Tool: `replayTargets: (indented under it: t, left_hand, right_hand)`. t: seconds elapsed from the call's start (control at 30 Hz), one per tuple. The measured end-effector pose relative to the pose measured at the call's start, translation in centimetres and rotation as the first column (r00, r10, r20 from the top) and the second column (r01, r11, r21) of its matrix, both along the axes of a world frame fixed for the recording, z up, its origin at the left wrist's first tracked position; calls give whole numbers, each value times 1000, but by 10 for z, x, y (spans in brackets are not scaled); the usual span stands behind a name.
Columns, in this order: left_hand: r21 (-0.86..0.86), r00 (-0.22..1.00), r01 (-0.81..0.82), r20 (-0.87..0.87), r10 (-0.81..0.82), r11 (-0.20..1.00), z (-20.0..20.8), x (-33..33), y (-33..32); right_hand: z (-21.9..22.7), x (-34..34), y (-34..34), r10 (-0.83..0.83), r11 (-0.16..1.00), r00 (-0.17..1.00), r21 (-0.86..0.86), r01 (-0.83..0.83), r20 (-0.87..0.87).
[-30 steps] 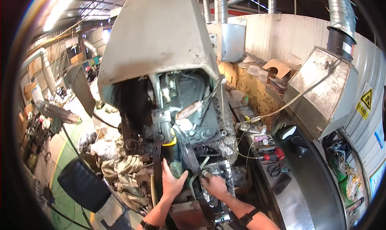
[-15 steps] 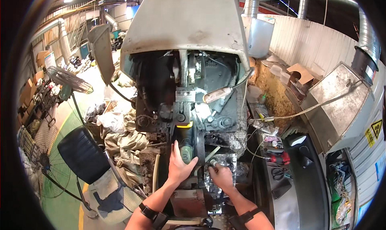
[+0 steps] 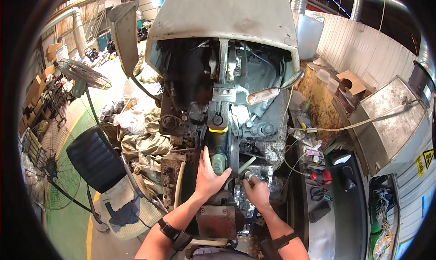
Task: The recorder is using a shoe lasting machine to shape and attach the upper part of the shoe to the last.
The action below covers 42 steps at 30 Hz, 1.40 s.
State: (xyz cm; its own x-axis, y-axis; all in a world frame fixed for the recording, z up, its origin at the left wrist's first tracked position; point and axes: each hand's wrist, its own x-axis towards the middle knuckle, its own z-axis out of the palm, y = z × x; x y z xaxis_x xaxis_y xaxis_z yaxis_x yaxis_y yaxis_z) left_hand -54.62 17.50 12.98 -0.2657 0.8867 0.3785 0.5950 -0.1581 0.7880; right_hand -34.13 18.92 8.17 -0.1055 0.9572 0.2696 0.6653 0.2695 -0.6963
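In the middle of a large, grimy machine [image 3: 222,210] sits a dark, shoe-shaped piece [image 3: 217,142] with a yellow band at its far end. Its near end is a rounded green block [image 3: 218,163], much like a shoe last. My left hand [image 3: 210,178] lies along the left and near side of this piece, thumb and fingers spread apart around it. To the right, my right hand [image 3: 258,192] has its fingers curled round a small metal-tipped lever [image 3: 248,174]. A pale rod [image 3: 247,163] sticks up just beyond that lever. The palm side of my right hand is hidden.
A pale hood [image 3: 222,14] overhangs the machine, and a wooden-handled tool [image 3: 263,96] hangs below it. Sacks [image 3: 147,146] and a black chair [image 3: 96,160] stand left. On the right are a side bench with scissors [image 3: 320,194] and a metal box [image 3: 386,119].
The whole view has shifted, so the machine sits further right and slightly higher. My left hand stays at the shoe-shaped piece, and my right hand stays at the lever.
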Motion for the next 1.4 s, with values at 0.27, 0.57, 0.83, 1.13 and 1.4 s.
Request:
replayTargets:
  t: [0.27, 0.57, 0.83, 1.13, 1.4]
  left_hand:
    - [-33, 999, 28, 19, -28, 999, 8, -3, -2]
    - [-26, 988, -70, -140, 65, 997, 18, -1, -2]
    - [-57, 835, -263, -514, 198, 963, 53, -6, 19]
    - [-12, 933, 112, 345, -101, 994, -13, -77, 8]
    - [-82, 704, 150, 709, -48, 985, -51, -100, -29]
  right_hand:
    - [1, -1, 1, -25, 1000, 1000, -14, 25, -16]
    - [-1, -2, 2, -55, 997, 997, 43, 57, -59]
    - [2, -7, -2, -89, 996, 990, 8, 90, -108]
    - [10, -10, 13, -67, 986, 979, -166, 35, -191]
    - [64, -125, 5, 50, 998, 999, 51, -49, -22]
